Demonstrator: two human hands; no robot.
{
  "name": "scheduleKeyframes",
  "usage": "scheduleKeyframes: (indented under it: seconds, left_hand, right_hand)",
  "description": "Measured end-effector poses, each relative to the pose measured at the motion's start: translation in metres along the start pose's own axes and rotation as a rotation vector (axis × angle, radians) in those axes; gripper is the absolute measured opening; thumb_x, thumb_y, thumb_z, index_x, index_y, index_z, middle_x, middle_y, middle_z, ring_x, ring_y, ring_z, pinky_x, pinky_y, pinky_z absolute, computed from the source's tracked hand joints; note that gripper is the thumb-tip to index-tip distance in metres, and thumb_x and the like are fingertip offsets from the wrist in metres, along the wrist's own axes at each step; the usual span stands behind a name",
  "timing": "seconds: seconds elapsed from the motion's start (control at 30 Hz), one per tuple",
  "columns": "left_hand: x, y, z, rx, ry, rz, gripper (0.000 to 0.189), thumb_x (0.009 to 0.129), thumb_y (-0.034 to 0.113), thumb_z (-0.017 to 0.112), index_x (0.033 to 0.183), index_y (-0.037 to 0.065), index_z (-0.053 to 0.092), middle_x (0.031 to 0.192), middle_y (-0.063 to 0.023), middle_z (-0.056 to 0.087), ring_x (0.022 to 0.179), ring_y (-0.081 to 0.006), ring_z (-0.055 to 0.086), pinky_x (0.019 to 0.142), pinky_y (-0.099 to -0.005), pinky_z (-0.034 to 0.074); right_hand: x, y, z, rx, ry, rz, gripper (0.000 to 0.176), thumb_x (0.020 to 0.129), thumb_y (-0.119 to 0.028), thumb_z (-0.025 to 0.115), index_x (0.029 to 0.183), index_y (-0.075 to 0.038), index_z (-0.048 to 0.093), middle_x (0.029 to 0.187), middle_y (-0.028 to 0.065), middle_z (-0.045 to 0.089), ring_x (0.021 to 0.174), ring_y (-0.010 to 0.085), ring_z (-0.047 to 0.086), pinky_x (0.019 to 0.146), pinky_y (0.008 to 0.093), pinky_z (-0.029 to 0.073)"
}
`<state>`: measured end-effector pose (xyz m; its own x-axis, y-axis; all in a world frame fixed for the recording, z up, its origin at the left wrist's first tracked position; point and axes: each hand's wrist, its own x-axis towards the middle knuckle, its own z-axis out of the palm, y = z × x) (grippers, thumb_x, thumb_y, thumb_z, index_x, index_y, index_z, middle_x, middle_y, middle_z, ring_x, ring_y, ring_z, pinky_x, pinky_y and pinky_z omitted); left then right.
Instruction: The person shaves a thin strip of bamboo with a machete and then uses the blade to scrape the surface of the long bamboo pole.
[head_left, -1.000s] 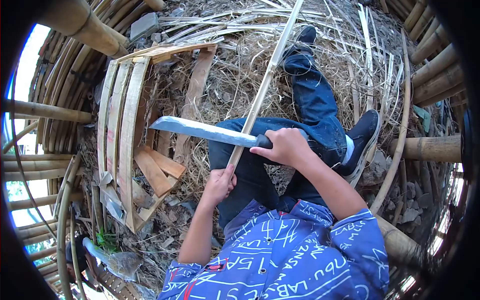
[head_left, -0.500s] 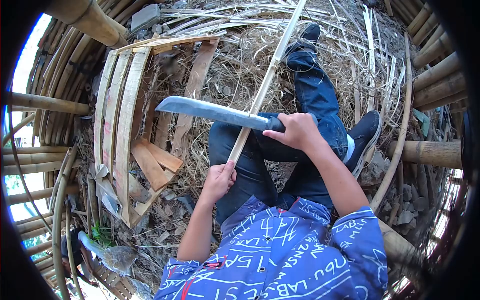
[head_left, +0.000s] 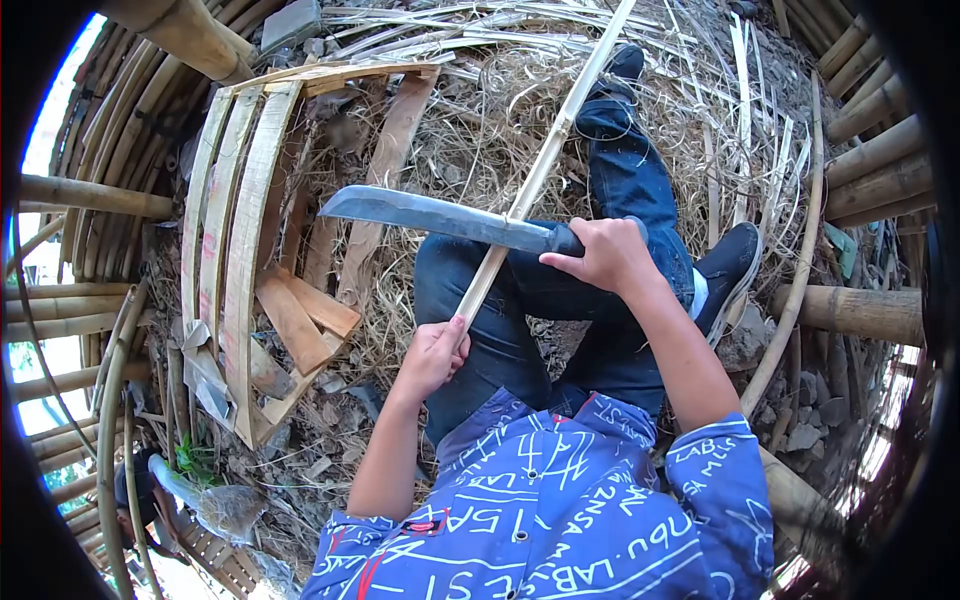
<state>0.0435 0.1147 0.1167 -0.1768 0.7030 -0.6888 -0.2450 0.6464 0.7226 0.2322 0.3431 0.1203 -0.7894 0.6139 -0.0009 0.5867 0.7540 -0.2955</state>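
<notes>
Fingers of the left hand point(head_left: 433, 355) close round the strip's point(head_left: 545, 160) near end; the right hand point(head_left: 607, 255) grips the knife point(head_left: 430, 215), blade across the strip above the legs point(head_left: 530, 290).

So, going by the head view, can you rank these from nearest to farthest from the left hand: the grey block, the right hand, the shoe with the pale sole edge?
From the left hand:
1. Right hand: to its right, on the knife handle.
2. Pale-edged shoe: farther right.
3. Grey block: far off, upper left.
</notes>
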Motion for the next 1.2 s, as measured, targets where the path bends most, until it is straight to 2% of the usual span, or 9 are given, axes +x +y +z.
scheduleKeyframes:
  seconds: [0.27, 0.33, 0.5, 0.67, 0.8, 0.97, 1.07, 1.2]
  left_hand:
    - [0.001, -0.004, -0.009, -0.013, -0.024, -0.015, 0.052, 0.101, 0.043, 0.041, 0.065, 0.007, 0.051, 0.049, 0.0045, 0.039, 0.039, -0.0042, 0.033, 0.037, -0.0206, 0.026]
    - [0.002, -0.007, -0.008, -0.009, -0.04, -0.013, 0.051, 0.101, 0.042, 0.043, 0.065, 0.006, 0.053, 0.049, 0.0038, 0.041, 0.04, -0.0044, 0.036, 0.037, -0.0207, 0.028]
    - [0.004, -0.004, -0.01, 0.044, -0.062, -0.019, 0.051, 0.1, 0.041, 0.043, 0.065, 0.006, 0.053, 0.05, 0.0042, 0.041, 0.04, -0.0043, 0.036, 0.038, -0.0206, 0.028]
    - [0.004, -0.002, -0.007, 0.013, -0.054, -0.048, 0.051, 0.099, 0.043, 0.045, 0.064, 0.007, 0.053, 0.05, 0.0045, 0.041, 0.04, -0.0041, 0.036, 0.038, -0.0205, 0.028]
    - [0.004, 0.0, -0.003, -0.024, -0.028, -0.059, 0.052, 0.098, 0.046, 0.047, 0.064, 0.007, 0.054, 0.05, 0.0045, 0.041, 0.039, -0.0039, 0.035, 0.037, -0.0204, 0.027]
    - [-0.006, 0.006, 0.004, -0.012, 0.021, -0.07, 0.036, 0.094, 0.034, 0.058, 0.071, 0.007, 0.057, 0.054, 0.0046, 0.044, 0.041, -0.0036, 0.037, 0.038, -0.0205, 0.028]
    - [-0.015, 0.009, 0.007, -0.028, -0.01, -0.022, 0.034, 0.095, 0.032, 0.056, 0.074, 0.006, 0.057, 0.055, 0.0053, 0.044, 0.043, -0.0032, 0.037, 0.039, -0.0206, 0.028]
    - [-0.017, 0.013, 0.013, -0.14, -0.043, 0.012, 0.038, 0.1, 0.034, 0.046, 0.079, 0.004, 0.056, 0.053, 0.0063, 0.04, 0.042, -0.0031, 0.033, 0.039, -0.0214, 0.026]
  right_hand:
    - [-0.011, 0.061, -0.018, -0.096, 0.089, 0.18, 0.064, 0.077, -0.069, 0.059, 0.072, -0.005, 0.061, 0.065, 0.0184, 0.064, 0.064, 0.0371, 0.065, 0.059, 0.0452, 0.051]
    - [-0.016, 0.078, -0.031, -0.017, 0.087, 0.323, 0.062, 0.078, -0.067, 0.059, 0.072, -0.005, 0.061, 0.063, 0.0182, 0.063, 0.064, 0.0369, 0.065, 0.059, 0.0453, 0.051]
    - [-0.033, 0.097, -0.041, -0.114, 0.084, 0.267, 0.061, 0.082, -0.063, 0.059, 0.071, -0.004, 0.059, 0.061, 0.0194, 0.061, 0.063, 0.038, 0.064, 0.059, 0.046, 0.051]
    - [-0.04, 0.061, -0.035, 0.071, 0.078, 0.306, 0.059, 0.08, -0.061, 0.062, 0.071, -0.003, 0.06, 0.062, 0.0208, 0.062, 0.062, 0.0385, 0.064, 0.058, 0.0461, 0.051]
    - [-0.042, 0.001, -0.012, 0.175, 0.098, 0.163, 0.061, 0.077, -0.064, 0.063, 0.069, -0.004, 0.06, 0.061, 0.019, 0.062, 0.06, 0.037, 0.064, 0.056, 0.0454, 0.051]
    - [-0.037, -0.065, 0.005, 0.267, -0.053, 0.018, 0.063, 0.079, -0.066, 0.059, 0.067, -0.004, 0.059, 0.06, 0.0168, 0.062, 0.059, 0.0343, 0.065, 0.056, 0.0432, 0.052]
    - [-0.028, -0.077, 0.002, 0.27, -0.084, -0.024, 0.064, 0.079, -0.066, 0.058, 0.067, -0.003, 0.06, 0.06, 0.0172, 0.062, 0.059, 0.0347, 0.065, 0.056, 0.0433, 0.052]
    - [-0.021, -0.076, -0.008, 0.234, -0.122, -0.054, 0.065, 0.08, -0.067, 0.057, 0.068, -0.003, 0.061, 0.06, 0.0183, 0.061, 0.06, 0.0359, 0.064, 0.058, 0.0448, 0.052]
